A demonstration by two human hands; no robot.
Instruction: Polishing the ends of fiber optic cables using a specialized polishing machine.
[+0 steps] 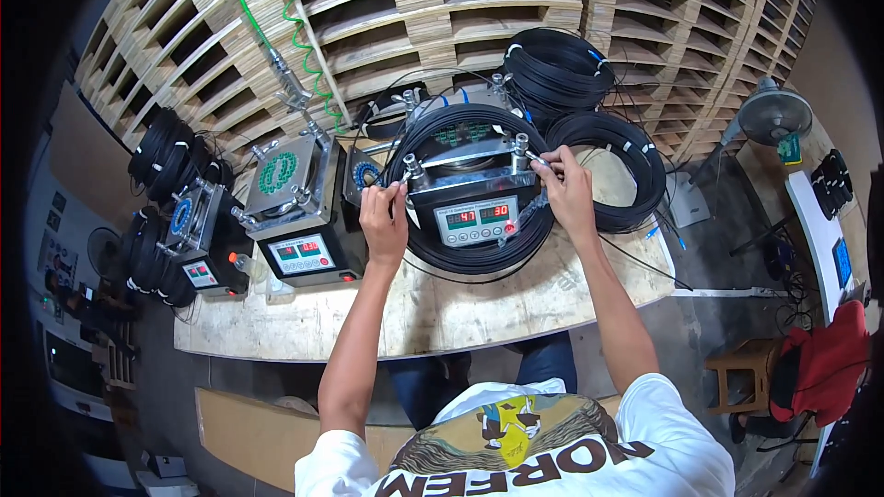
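A polishing machine (471, 186) with a red-digit display panel (479, 219) stands in front of me on the bench. A coil of black cable (433, 262) lies looped around it. Green connectors (463, 134) sit in the fixture on its top. My left hand (383, 219) pinches a small metal clamp lever (405, 177) at the machine's near left corner post. At the near right post, my right hand (568, 186) grips the matching clamp lever (534, 158) between thumb and fingers. The fingertips partly hide both levers.
To the left stand a second machine (313, 235) with a ring of green connectors and a smaller machine (204, 244). Black cable coils (557, 74) are stacked at the back right. Wooden pallets (442, 0) rise behind the bench (276, 327). A fan (773, 110) and red chair (833, 359) are at right.
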